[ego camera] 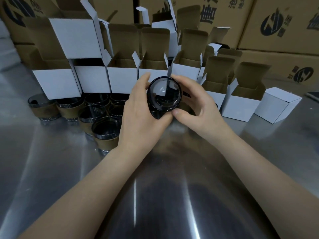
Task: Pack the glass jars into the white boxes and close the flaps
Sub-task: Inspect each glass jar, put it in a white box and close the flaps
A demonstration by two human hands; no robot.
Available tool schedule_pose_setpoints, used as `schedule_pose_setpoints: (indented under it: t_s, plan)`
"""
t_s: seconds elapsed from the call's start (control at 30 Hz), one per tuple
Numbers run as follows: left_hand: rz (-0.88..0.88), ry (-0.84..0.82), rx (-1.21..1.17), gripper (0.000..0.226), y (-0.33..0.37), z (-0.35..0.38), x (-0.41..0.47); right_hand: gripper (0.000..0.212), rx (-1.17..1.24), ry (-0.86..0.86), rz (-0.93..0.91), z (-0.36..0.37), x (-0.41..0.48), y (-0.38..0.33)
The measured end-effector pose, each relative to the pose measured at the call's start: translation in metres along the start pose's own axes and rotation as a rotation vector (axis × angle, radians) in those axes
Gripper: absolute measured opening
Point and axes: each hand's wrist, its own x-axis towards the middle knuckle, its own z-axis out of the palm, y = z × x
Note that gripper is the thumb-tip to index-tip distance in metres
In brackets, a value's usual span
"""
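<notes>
Centrally, left hand [143,118], right hand [196,107] grip empty jar [164,94].

Round dark-tinted glass jar [164,95]: smooth, glossy, transparent, bright reflections; upright dark glass jars [94,113]: same glossy glass, each banded in a matt brown paper sleeve [107,144]; open white paperboard boxes [94,80]: matt white outside, raw brown inside; grey metal tabletop [155,195]: brushed, sheeny, streaked with glare; large brown corrugated cartons [283,37]: matt, dark printed logos.
</notes>
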Motion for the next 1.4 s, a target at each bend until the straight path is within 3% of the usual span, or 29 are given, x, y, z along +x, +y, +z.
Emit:
schedule_pose_setpoints:
  t_s: [0.07,0.23,0.33,0.43,0.5,0.67,0.97,1.23,1.4]
  plan:
    - [0.011,-0.013,0.021,0.088,0.001,-0.002,0.001,0.063,0.131,-0.040,0.035,0.000,0.000,-0.002]
    - [-0.028,-0.009,-0.054,0.067,0.004,-0.004,0.002,0.075,0.531,-0.111,0.279,-0.002,0.003,-0.002]
    - [-0.047,0.009,-0.070,0.067,0.006,-0.004,0.001,0.052,0.726,-0.137,0.437,0.000,0.005,-0.002]
    - [-0.055,0.013,-0.055,0.067,0.009,-0.005,0.000,0.030,0.823,-0.128,0.441,0.005,0.003,-0.002]
    - [-0.049,0.025,-0.011,0.065,0.011,-0.006,0.001,0.030,0.780,-0.090,0.384,0.007,0.002,-0.004]
    - [-0.031,0.055,0.126,0.065,0.013,-0.004,0.001,0.056,0.486,0.100,0.252,0.010,0.000,-0.008]
    - [-0.055,0.032,0.117,0.060,0.007,-0.003,-0.001,0.065,0.014,0.176,-0.003,0.016,-0.004,-0.016]
    - [-0.057,0.020,0.132,0.065,0.008,-0.003,0.000,0.064,-0.094,0.162,-0.077,0.017,-0.004,-0.015]
    - [-0.054,0.021,0.133,0.070,0.011,-0.003,-0.003,0.063,0.010,0.120,-0.010,0.015,-0.005,-0.017]
